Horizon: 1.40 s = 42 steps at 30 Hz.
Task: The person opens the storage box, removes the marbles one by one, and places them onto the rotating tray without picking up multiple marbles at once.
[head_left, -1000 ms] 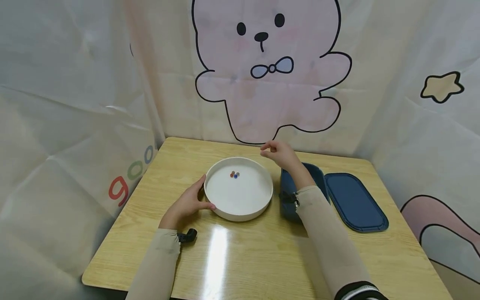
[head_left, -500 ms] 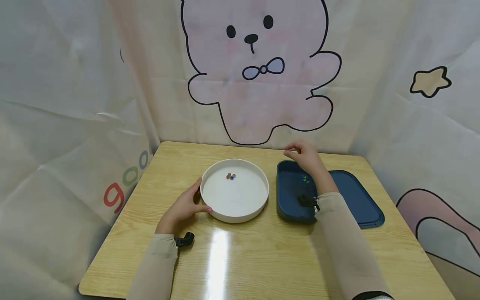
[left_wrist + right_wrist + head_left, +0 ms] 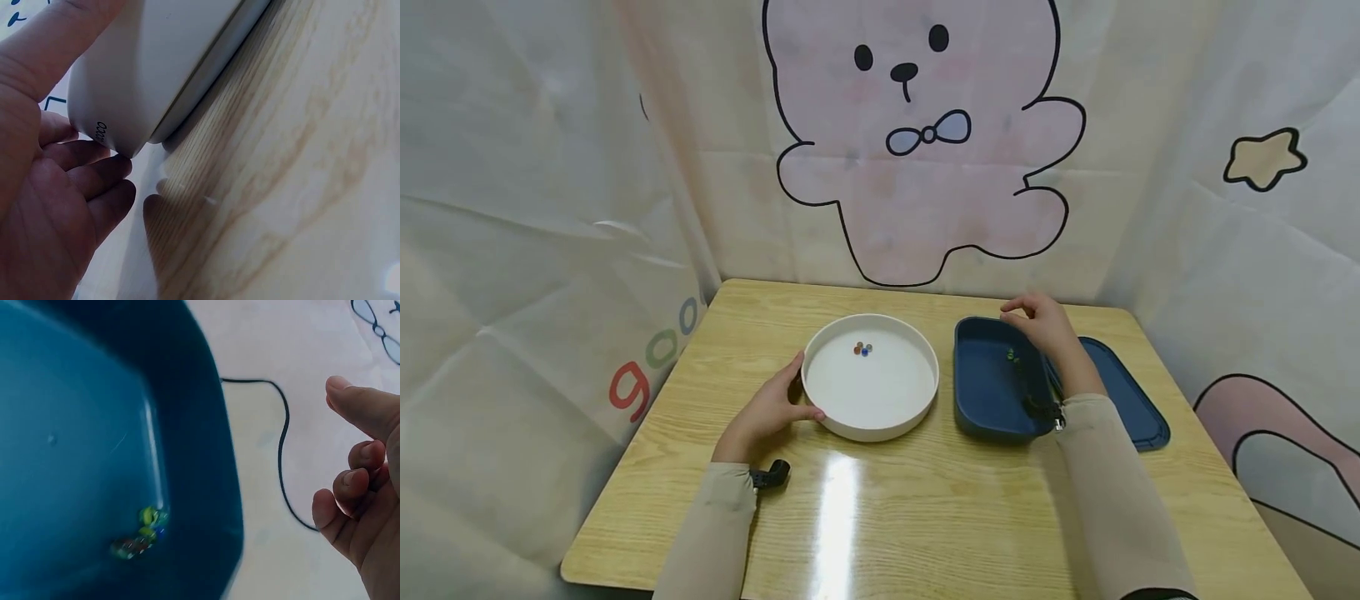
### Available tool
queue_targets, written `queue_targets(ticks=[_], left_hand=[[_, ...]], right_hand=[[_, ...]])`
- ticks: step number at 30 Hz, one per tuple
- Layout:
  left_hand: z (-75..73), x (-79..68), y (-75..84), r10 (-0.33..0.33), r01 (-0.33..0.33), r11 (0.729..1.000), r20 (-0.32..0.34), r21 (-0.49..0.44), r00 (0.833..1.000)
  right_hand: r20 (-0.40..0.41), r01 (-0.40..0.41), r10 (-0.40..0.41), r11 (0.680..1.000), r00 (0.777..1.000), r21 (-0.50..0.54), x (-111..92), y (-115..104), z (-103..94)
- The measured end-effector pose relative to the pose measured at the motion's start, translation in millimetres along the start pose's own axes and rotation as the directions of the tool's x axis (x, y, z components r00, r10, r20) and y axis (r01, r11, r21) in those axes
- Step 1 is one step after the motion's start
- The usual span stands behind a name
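A round white dish (image 3: 872, 396) stands on the table, with several small coloured glass marbles (image 3: 862, 349) in its far part. My left hand (image 3: 763, 414) holds the dish's left side, its thumb at the near wall and fingertips (image 3: 115, 167) against the side. Further right is a dark blue box (image 3: 988, 392), uncovered, with more marbles (image 3: 147, 532) gathered in one corner, some of them green. Above the box's far right part hovers my right hand (image 3: 1047, 332), its fingers loosely bent. The right wrist view shows nothing between thumb and fingers there.
A dark blue lid (image 3: 1123, 400) lies flat on the wooden table (image 3: 910, 517), right of the box and partly behind the right forearm. A printed cloth backdrop (image 3: 925, 217) rises behind the table's far edge.
My right hand has moved right, from beyond the gap between dish and box to over the box's far right part, uncovering the box's inside and its marbles. The left hand stays on the dish.
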<state>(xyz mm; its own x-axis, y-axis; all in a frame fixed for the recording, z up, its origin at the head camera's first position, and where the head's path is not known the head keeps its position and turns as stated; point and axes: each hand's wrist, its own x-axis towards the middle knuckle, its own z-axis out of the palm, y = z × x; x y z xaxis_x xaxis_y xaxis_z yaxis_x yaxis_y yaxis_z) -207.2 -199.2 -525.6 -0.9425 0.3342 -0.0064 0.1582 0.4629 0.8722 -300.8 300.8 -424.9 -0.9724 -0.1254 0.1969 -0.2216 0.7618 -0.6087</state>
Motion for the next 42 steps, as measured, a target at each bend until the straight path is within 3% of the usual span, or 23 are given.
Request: queue_targets(ticks=[7, 17, 22, 29, 42], left_hand=[[-1.4, -0.6, -0.4, 0.001, -0.001, 1.000, -0.010, -0.002, 1.000], [-1.6, -1.1, 2.5, 0.053, -0.052, 0.997, 0.011, -0.057, 0.999], [-0.4, -0.2, 2.3, 0.056, -0.054, 0.996, 0.021, -0.073, 0.998], [-1.1, -0.2, 1.4, 0.072, -0.071, 0.997, 0.011, -0.026, 0.997], [1.6, 0.5, -0.3, 0.063, -0.062, 0.997, 0.021, -0.050, 0.998]], right_hand=[[-0.027, 0.013, -0.012, 1.000, 1.000, 0.017, -1.6, 14.1, 2.5], [-0.082, 0.075, -0.072, 0.997, 0.994, 0.035, -2.0, 37.8, 12.0], [-0.063, 0.048, -0.046, 0.998, 0.997, 0.027, -6.6, 45.6, 15.2], [0.001, -0.026, 0.026, 0.999, 1.000, 0.023, -10.2, 46.5, 17.8], [0.032, -0.108, 0.111, 0.989, 0.993, -0.098, -9.1, 58.1, 25.7]])
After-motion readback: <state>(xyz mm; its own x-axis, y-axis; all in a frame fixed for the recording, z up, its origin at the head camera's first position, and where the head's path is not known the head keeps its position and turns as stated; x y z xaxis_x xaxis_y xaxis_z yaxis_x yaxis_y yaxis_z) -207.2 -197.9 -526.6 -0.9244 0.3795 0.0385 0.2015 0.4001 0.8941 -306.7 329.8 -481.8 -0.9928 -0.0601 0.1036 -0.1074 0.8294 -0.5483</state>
